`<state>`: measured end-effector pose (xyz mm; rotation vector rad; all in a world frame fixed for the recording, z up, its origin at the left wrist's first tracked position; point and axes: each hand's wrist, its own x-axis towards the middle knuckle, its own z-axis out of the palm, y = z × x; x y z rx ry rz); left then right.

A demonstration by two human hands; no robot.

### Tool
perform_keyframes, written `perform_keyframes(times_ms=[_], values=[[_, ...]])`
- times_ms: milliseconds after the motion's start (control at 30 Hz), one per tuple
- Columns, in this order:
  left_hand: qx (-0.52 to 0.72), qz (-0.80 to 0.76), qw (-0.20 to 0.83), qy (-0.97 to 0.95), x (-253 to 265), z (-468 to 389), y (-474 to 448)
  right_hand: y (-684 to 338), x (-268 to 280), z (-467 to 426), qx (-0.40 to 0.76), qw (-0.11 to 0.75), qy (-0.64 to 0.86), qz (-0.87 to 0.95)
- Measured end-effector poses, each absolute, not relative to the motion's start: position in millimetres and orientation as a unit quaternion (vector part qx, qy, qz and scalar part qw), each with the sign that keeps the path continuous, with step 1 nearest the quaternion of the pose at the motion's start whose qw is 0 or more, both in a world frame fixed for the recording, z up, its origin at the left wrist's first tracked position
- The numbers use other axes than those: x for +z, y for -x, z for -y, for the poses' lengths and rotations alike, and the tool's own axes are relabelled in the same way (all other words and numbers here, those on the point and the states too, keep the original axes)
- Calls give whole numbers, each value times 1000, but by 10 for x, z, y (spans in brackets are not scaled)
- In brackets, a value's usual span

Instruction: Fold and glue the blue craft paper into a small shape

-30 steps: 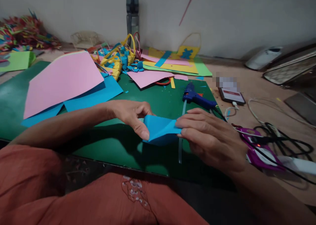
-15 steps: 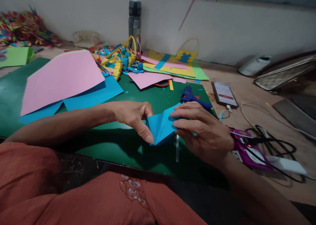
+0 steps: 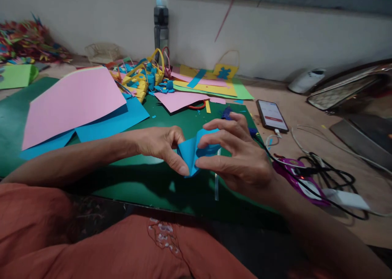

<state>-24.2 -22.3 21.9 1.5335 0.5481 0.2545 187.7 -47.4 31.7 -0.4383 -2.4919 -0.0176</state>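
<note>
A small piece of folded blue paper is held above the green mat, in front of my body. My left hand pinches its left end, with the thumb along the near edge. On the paper's right side, my right hand has its fingers bent over the sheet, the fingertips pressing on its surface. The paper is creased down the middle and its right part curves. Part of it is hidden behind the right fingers. Just beyond the right hand lies a blue glue gun, mostly covered by the fingers.
Large pink and blue sheets lie on the left. Small yellow-and-blue paper baskets are piled behind. On the right are a phone, a purple power strip and tangled cables. A clear glue stick lies near.
My right fingers have moved left over the blue paper, bending its right part, which was flatter before. My left hand keeps its pinch. The whole view has shifted slightly.
</note>
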Motion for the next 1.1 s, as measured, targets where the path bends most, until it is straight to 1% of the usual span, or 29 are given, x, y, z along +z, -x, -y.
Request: perform_keyframes(times_ms=[300,467,667,833,1100], values=[[134,-294,684,-654,137,211,228,-1907,287,471,-31,328,178,927],[155,-307,714,-610,106,253,188,-1922,273,463,-33,328,185,926],[185,-334,725,-573,83,287,166,-1943,281,442,-43,324,187,926],[185,-325,739,-560,80,309,153,-1943,282,440,-47,327,175,927],[187,-332,733,-564,94,319,148,-1915,304,427,-3,319,151,936]])
